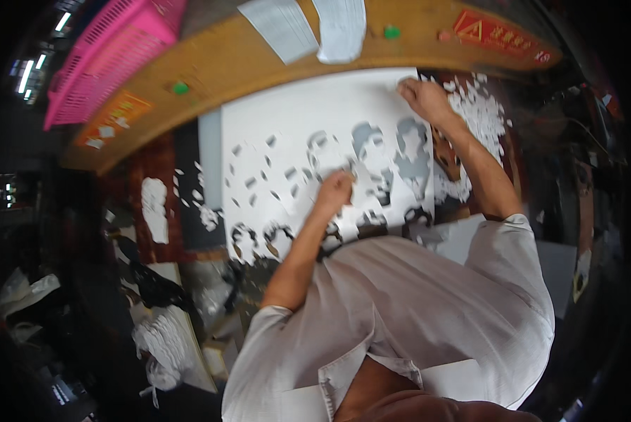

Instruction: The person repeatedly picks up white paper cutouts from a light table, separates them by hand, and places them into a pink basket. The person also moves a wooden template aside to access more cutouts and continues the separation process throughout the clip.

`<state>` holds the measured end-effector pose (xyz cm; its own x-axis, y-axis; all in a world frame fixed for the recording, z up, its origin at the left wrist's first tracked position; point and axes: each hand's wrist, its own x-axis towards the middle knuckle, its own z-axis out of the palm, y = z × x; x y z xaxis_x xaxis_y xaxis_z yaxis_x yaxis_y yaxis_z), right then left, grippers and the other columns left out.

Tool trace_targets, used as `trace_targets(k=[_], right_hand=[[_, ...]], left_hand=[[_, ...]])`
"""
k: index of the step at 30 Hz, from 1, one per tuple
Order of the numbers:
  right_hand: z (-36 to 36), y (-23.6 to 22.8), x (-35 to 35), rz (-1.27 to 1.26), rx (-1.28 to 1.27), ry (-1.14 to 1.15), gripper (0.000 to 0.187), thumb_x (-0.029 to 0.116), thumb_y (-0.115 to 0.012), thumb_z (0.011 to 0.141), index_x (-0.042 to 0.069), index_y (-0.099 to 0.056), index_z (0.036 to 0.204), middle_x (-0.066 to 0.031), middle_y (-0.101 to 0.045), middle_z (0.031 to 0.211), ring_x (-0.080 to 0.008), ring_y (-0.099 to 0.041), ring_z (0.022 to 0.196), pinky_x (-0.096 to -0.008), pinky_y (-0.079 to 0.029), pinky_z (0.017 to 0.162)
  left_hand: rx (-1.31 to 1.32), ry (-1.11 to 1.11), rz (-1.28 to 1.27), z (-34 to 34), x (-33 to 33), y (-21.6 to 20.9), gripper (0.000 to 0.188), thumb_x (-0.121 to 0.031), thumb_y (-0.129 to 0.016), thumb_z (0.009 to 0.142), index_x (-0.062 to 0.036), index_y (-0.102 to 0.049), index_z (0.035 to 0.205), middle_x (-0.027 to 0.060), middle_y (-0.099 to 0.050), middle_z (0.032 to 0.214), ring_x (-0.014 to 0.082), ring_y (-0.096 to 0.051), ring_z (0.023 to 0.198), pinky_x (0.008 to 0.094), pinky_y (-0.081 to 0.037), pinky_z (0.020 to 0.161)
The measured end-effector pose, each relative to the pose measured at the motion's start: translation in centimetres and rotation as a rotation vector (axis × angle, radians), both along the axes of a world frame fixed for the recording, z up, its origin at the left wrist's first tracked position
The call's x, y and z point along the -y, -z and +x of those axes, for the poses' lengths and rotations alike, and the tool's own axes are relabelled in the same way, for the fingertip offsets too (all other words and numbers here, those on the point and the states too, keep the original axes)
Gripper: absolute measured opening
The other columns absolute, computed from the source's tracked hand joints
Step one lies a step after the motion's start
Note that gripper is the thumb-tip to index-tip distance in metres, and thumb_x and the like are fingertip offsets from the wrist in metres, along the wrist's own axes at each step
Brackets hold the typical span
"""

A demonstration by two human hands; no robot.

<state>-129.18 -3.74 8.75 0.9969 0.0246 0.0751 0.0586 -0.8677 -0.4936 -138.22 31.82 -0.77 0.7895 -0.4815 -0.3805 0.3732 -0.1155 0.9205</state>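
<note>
A large white sheet (280, 105) with several cut-out shapes lies flat in front of me. Near its middle, my left hand (338, 190) is closed with the fingers pinched together, low over the cut-outs; whatever they grip is too small to make out. My right hand (422, 97) is closed at the sheet's far right corner, its fingertips at the edge, and I cannot see clearly whether the sheet is between them. Grey shows through the larger cut-outs, and dark gaps line the near edge.
A yellow-brown beam (245, 81) arches across the far side, carrying papers (280, 28) and a red warning sticker (495, 35). Small white scraps (481, 116) pile up at the right. White cut pieces (154, 211) are stacked at the left. A pink basket (118, 53) stands far left.
</note>
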Motion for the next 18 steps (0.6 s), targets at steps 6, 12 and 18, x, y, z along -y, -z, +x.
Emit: trace_targets(k=[6, 12, 18], right_hand=[[-13.0, -0.4, -9.9, -0.044, -0.132, -0.557, 0.071, 0.008, -0.076, 0.086, 0.014, -0.057, 0.154, -0.0224, -0.042, 0.165, -0.0463, -0.040, 0.152, -0.0561, -0.035, 0.125], [-12.2, 3.2, -12.7, 0.546, -0.090, -0.298, 0.063, 0.014, -0.077, 0.091, 0.014, -0.058, 0.151, -0.0228, -0.058, 0.149, -0.0410, -0.054, 0.140, -0.0492, -0.044, 0.118], [-1.6, -8.5, -4.0, 0.753, 0.219, 0.546, 0.039, 0.038, -0.066, 0.106, 0.000, -0.071, 0.113, -0.0054, -0.071, 0.092, -0.0135, -0.063, 0.071, -0.0300, -0.050, 0.060]], left_hand=[[-0.440, -0.125, -0.170, -1.4, 0.8, -4.5, 0.034, -0.030, -0.056, 0.110, 0.0026, -0.061, 0.120, 0.0203, -0.073, 0.115, 0.0285, -0.076, 0.100, 0.0402, -0.065, 0.082], [-0.267, -0.208, -0.120, -2.6, 1.0, -3.7, 0.034, -0.032, -0.057, 0.111, 0.0001, -0.069, 0.109, 0.0068, -0.070, 0.103, 0.0169, -0.067, 0.092, 0.0311, -0.059, 0.087], [0.279, -0.104, 0.218, -4.7, 2.1, -0.6, 0.017, -0.015, -0.066, 0.101, 0.0010, -0.072, 0.101, 0.0105, -0.068, 0.094, 0.0186, -0.063, 0.083, 0.0340, -0.050, 0.075]])
